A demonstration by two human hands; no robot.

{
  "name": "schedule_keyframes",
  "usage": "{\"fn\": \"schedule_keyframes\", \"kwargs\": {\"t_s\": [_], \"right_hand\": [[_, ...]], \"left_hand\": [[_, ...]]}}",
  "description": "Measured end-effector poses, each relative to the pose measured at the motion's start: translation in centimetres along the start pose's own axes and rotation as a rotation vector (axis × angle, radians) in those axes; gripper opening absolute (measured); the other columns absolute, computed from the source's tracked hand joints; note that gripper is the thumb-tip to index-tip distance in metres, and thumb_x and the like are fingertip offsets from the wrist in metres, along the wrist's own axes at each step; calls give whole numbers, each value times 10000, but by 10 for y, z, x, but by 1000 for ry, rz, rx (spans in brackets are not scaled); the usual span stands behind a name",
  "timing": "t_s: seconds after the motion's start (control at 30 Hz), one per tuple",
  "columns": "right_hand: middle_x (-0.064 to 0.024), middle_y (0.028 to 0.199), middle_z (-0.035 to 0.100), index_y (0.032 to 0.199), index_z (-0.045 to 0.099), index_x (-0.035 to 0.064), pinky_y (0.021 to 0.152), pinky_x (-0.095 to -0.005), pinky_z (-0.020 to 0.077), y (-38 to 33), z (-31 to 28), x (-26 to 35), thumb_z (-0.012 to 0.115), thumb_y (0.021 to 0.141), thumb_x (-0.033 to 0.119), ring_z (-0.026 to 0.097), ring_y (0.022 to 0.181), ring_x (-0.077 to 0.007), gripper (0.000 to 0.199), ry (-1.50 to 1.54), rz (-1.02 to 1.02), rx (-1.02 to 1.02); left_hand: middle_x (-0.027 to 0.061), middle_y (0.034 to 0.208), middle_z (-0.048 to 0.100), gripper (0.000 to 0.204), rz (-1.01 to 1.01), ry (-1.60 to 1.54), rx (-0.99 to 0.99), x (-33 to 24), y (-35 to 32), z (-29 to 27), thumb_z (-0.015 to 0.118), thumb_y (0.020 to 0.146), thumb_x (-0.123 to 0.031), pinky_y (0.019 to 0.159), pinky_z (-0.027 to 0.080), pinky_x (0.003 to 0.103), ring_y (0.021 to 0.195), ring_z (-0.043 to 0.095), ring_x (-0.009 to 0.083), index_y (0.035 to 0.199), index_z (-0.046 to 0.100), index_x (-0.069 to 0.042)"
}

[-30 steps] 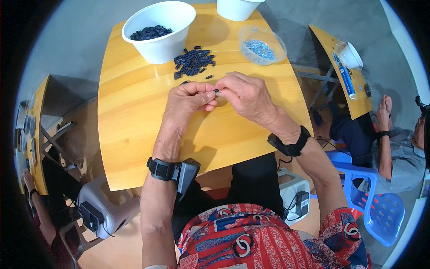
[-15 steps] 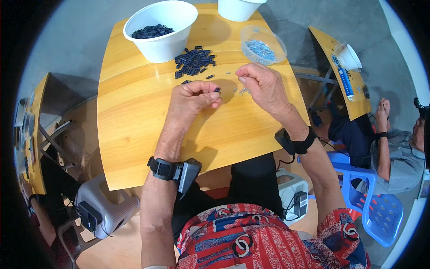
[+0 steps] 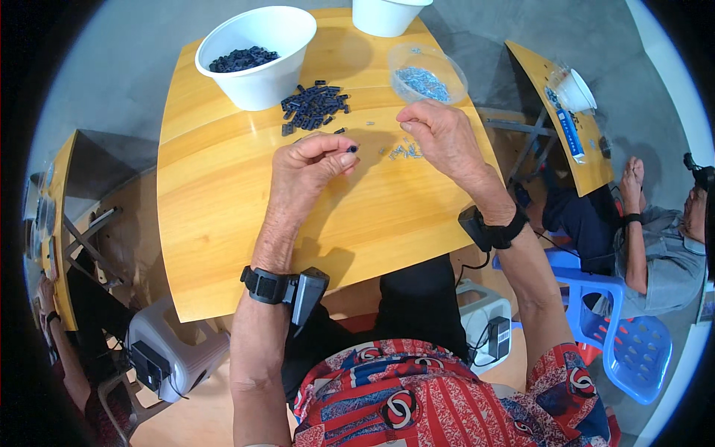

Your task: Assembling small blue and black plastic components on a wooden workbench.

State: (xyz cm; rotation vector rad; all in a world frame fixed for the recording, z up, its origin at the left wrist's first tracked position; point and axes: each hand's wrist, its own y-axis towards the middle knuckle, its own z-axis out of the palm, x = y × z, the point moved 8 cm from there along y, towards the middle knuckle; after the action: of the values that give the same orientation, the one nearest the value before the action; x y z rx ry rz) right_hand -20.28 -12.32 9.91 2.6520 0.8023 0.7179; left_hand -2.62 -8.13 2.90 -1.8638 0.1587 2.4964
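White bowl [image 3: 257, 56] holds dark parts; clear dish [image 3: 428, 73] pale-blue bits; left hand [image 3: 309, 167] pinches dark part [image 3: 351, 148].

The hands, pressed together a second ago, came apart. The right hand [image 3: 443, 138] drifted toward the clear dish [image 3: 428, 72], fingertips pinched above scattered pale bits [image 3: 402, 152], while the left hand [image 3: 309, 167] kept a small dark piece [image 3: 351, 148] in its grip.

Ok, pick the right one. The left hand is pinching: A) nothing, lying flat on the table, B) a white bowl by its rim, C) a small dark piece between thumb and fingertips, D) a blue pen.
C: the left hand is raised off the table, with a small dark piece held at its fingertips.
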Motion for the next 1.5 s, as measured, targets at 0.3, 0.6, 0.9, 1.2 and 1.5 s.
{"fn": "schedule_keyframes", "kwargs": {"t_s": [0.3, 0.6, 0.9, 1.2, 1.5], "right_hand": [[-159, 778, 642, 826, 653, 19, 665, -393, 488, 18, 13, 7, 573, 795, 83, 627, 757, -318, 108, 14, -93, -15], [-142, 800, 644, 855, 648, 14, 666, -367, 480, 34, 52, -9, 618, 794, 106, 626, 750, -283, 115, 4, 24, 167], [-99, 757, 617, 823, 626, 33, 618, -348, 475, 34, 67, -7, 608, 794, 105, 610, 671, -236, 79, -130, -58, 141], [14, 637, 590, 931, 662, 8, 494, -209, 433, 10, 40, 23, 574, 870, 119, 541, 563, -44, 154, 702, 316, 279], [-2, 640, 597, 1040, 626, 0, 530, -223, 439, 1, 36, 36, 560, 834, 68, 543, 567, -56, 226, 623, 231, 201]], "left_hand": [[64, 798, 657, 123, 30, -88, -97, -1, 1, -10, 644, 821, 13, 671, 511, 229, 701, 616, 115, 941, 664, 32], [61, 824, 667, 112, -109, 1, -105, 17, 3, -15, 654, 829, -28, 640, 525, 228, 695, 624, 113, 932, 669, 12], [40, 775, 652, 104, -141, -36, -79, 19, 2, -8, 660, 822, -17, 589, 516, 199, 656, 610, 84, 919, 665, 23], [60, 771, 663, 114, -150, -68, -49, 18, -1, -6, 649, 836, -35, 617, 511, 215, 667, 616, 104, 937, 666, 16], [80, 767, 665, 128, -136, -54, 22, 17, 0, -1, 655, 830, -29, 614, 512, 226, 670, 617, 116, 942, 659, 32]]}}
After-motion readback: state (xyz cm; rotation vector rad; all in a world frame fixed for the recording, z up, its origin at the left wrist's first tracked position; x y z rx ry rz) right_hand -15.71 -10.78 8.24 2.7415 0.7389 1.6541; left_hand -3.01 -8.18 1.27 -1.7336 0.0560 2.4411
